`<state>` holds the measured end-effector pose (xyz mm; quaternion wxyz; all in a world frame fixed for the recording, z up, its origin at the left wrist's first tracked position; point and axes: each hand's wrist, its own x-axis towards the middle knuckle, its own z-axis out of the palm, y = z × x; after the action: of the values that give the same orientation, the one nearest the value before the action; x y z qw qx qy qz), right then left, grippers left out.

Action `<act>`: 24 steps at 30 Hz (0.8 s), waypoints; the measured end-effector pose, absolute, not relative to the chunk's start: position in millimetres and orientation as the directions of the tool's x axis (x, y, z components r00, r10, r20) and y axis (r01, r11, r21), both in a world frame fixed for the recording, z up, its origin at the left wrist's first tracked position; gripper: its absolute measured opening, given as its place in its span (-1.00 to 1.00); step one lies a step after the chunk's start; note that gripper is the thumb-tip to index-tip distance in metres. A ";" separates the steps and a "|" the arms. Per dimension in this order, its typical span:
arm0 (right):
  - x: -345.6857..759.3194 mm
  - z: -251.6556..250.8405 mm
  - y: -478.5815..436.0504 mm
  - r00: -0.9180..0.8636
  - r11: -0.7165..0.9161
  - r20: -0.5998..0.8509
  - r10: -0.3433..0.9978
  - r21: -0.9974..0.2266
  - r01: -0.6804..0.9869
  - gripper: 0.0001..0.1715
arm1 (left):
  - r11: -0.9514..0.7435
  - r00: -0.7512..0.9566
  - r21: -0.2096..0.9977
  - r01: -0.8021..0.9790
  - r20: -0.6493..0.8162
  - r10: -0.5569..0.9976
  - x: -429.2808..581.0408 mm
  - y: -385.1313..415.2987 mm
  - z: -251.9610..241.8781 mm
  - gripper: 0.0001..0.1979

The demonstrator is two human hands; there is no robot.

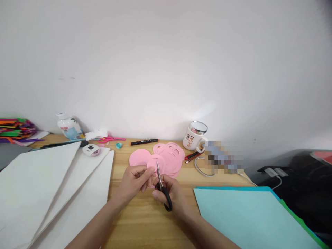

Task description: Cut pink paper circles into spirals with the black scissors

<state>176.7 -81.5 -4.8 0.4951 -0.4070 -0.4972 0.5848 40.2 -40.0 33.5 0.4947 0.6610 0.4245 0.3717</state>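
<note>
My left hand (137, 179) pinches a small pink paper piece (153, 162) between thumb and fingers. Wrapped round the black handles of a pair of scissors (166, 197) is my right hand (172, 193). The blades point away from me and lie at the edge of the pink piece; whether they are apart is hard to make out. Just behind the hands, a pile of pink paper cutouts (172, 159) lies on the wooden table (135, 221). To its left is a plain pink paper circle (138, 157).
White sheets (33, 186) cover the left, with a small white device (90, 150) on them. Turquoise paper (246, 214) lies at right. Along the wall stand a white bottle (69, 127), pink scissors (111, 139), a black marker (144, 142) and a mug (193, 136).
</note>
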 end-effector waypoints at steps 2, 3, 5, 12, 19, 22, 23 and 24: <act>176.4 -3.7 -81.6 -0.178 -0.022 0.009 0.984 -0.985 -0.171 -0.64 | -0.147 0.359 0.968 0.201 0.067 0.931 39.7 -40.1 33.2 -0.55; 176.4 -3.4 -81.7 -0.175 -0.025 0.005 0.985 -0.986 -0.166 -0.64 | -0.147 0.357 0.967 0.208 0.065 0.932 39.3 -40.0 32.9 -0.55; 176.4 -3.5 -81.7 -0.174 -0.028 0.000 0.985 -0.987 -0.159 -0.64 | -0.153 0.352 0.963 0.222 0.067 0.934 38.2 -39.7 31.6 -0.55; 177.3 -4.6 -83.1 -0.166 -0.020 0.005 0.986 -0.989 -0.149 -0.61 | -0.168 0.320 0.958 0.234 0.087 0.944 36.1 -38.4 30.0 -0.56; 175.5 -1.5 -83.1 -0.179 -0.030 -0.006 0.984 -0.991 -0.128 -0.63 | -0.189 0.264 0.968 0.165 0.141 0.954 37.3 -38.6 33.3 -0.59; 174.3 -3.1 -82.5 -0.156 -0.035 -0.014 0.988 -0.990 -0.137 -0.60 | -0.201 0.260 0.964 0.172 0.153 0.954 39.2 -39.4 32.9 -0.61; 174.1 -3.6 -82.6 -0.155 -0.028 -0.006 0.988 -0.990 -0.141 -0.59 | -0.201 0.265 0.963 0.182 0.149 0.953 40.0 -39.9 32.8 -0.61; 174.1 -3.9 -82.8 -0.159 -0.018 0.005 0.987 -0.989 -0.144 -0.58 | -0.200 0.270 0.961 0.192 0.144 0.952 40.6 -40.4 32.8 -0.61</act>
<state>174.1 -82.8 -3.9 0.4918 -0.4224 -0.4993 0.5748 40.6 -40.4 32.8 0.4564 0.6532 0.4378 0.4163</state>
